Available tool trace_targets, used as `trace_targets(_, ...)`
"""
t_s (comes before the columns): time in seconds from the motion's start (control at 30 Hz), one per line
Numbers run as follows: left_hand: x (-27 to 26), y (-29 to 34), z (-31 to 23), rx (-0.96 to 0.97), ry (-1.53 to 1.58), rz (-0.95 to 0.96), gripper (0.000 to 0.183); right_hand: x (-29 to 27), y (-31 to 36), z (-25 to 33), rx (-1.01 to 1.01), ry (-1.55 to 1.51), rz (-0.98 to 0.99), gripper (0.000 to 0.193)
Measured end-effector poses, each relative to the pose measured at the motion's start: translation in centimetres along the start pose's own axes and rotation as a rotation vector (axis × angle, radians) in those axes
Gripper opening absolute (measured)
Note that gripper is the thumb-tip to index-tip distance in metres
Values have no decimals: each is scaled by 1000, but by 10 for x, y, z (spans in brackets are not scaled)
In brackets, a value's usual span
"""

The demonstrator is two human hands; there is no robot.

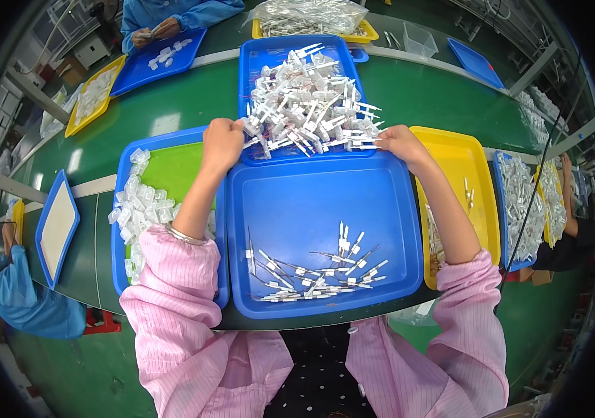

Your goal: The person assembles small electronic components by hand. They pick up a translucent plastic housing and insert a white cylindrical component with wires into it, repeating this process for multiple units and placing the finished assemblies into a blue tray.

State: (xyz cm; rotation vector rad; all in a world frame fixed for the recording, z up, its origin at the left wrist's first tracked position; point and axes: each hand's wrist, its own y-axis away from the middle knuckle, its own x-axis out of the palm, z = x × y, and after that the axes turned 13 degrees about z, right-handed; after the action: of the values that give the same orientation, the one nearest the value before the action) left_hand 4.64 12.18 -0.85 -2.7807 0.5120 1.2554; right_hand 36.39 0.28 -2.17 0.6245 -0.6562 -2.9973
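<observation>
A blue tray (259,52) heaped with small white-and-clear plastic parts (304,104) with thin prongs lies in front of me, at the far side of a larger blue tray (325,198). My left hand (223,145) is closed at the heaped tray's left edge, and my right hand (403,146) is closed at its near right corner. The fingertips are partly hidden by the parts and the hands. In the near part of the larger tray lie several thin dark wires with white ends (343,268), loosely scattered.
At left, a blue tray (221,279) with a green sheet holds clear caps (141,202). A yellow tray (480,237) stands at right, bagged parts (520,202) beyond. Across the green table a co-worker's hands (165,29) work over another blue tray (141,76).
</observation>
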Motion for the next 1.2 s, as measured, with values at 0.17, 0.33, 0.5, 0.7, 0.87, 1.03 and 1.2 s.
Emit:
trace_targets(0.17, 5, -17, 2, 103, 403, 116, 21, -8, -5, -10, -43, -103, 14, 12)
trace_targets(0.33, -14, -47, 40, 43, 428, 403, 17, -1, -22, -10, -215, -327, 186, 20)
trace_targets(0.5, -16, -39, 6, 26, 631, 326, 14, -4, -13, -10, -380, -744, 189, 17)
trace_targets(0.7, -27, -28, -23, 11, 785, 354, 26, -12, -6, -15, -636, -1016, 245, 5)
trace_targets(0.87, -57, -9, -35, 90, 837, 438, 31, -10, 9, -23, -754, -1032, 272, 6)
trace_targets(1.03, -80, 11, -35, 81, 1057, 543, 34, -14, 39, -8, -794, -1044, 282, 13)
trace_targets(1.2, -95, 6, -29, 105, 1144, 558, 35, -14, 97, 1, -791, -1027, 287, 23)
